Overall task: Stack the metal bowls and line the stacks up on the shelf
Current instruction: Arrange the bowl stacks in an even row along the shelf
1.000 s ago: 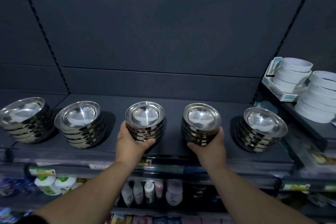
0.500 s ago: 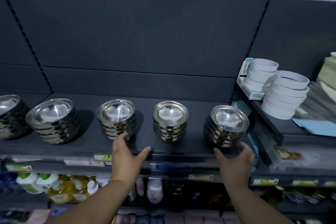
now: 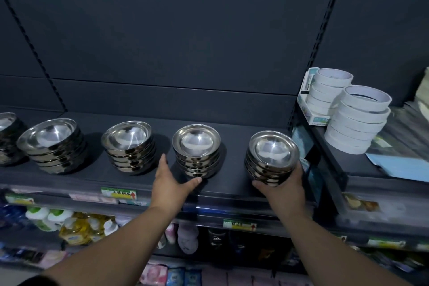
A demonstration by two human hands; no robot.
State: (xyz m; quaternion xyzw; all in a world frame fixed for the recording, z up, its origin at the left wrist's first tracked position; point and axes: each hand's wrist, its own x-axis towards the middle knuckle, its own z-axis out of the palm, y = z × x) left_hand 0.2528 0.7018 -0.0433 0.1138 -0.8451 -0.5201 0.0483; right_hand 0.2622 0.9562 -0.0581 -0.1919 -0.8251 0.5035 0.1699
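Several stacks of shiny metal bowls stand in a row on the dark shelf (image 3: pixel 232 121). My right hand (image 3: pixel 282 189) grips the front of the rightmost stack (image 3: pixel 272 153), thumb to its left and fingers round its right side. My left hand (image 3: pixel 170 183) is open, fingers spread, just left of and in front of the second stack from the right (image 3: pixel 196 146); its thumb tip reaches that stack's base, and I cannot tell if it touches. Further left stand a third stack (image 3: pixel 128 140), a wider stack (image 3: pixel 50 139) and one cut off by the frame edge (image 3: pixel 8 137).
Two piles of white tape rolls (image 3: pixel 357 121) and a small white box (image 3: pixel 312 111) sit on the neighbouring shelf to the right, past a black upright (image 3: pixel 325 37). Price labels (image 3: pixel 119 194) line the shelf's front edge. Bottles (image 3: pixel 46 217) and packets fill the shelves below.
Both hands left the two middle stacks and shifted right. My right hand has closed on the rightmost stack; my left hand has opened beside the second stack from the right.
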